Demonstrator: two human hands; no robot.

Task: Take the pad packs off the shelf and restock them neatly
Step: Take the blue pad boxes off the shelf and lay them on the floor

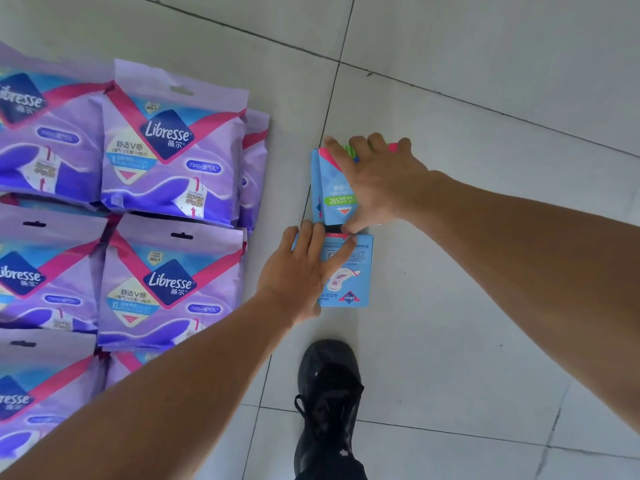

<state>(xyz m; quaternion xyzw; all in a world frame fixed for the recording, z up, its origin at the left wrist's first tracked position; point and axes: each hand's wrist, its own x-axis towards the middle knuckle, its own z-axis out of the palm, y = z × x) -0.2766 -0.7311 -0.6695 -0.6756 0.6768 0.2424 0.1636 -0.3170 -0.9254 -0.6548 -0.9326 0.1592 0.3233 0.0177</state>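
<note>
1. The left hand [300, 271] is lying flat, its grip spread, with straight fingers pressing on the near blue pad pack [351, 271], which is lying back side up on the floor.
2. The right hand [377, 181] is also spreading its grip wide over the far blue pad pack [332, 194], fingers reaching over its far edge and thumb resting at its near edge; whether the fingertips are hooking under it cannot be told.
3. The two blue packs are sitting end to end, touching or nearly so, just beside a dark grout line.
4. The floor [485, 323] is showing large pale grey tiles with dark joints and a few small specks.
5. The purple pad packs [169, 150] are lying in overlapping rows on the floor to the left, each showing a pink V band, a dark blue Libresse diamond and a hang slot at the top.
6. A black laced shoe [329, 403] is standing on the tiles just below the near blue pack.
</note>
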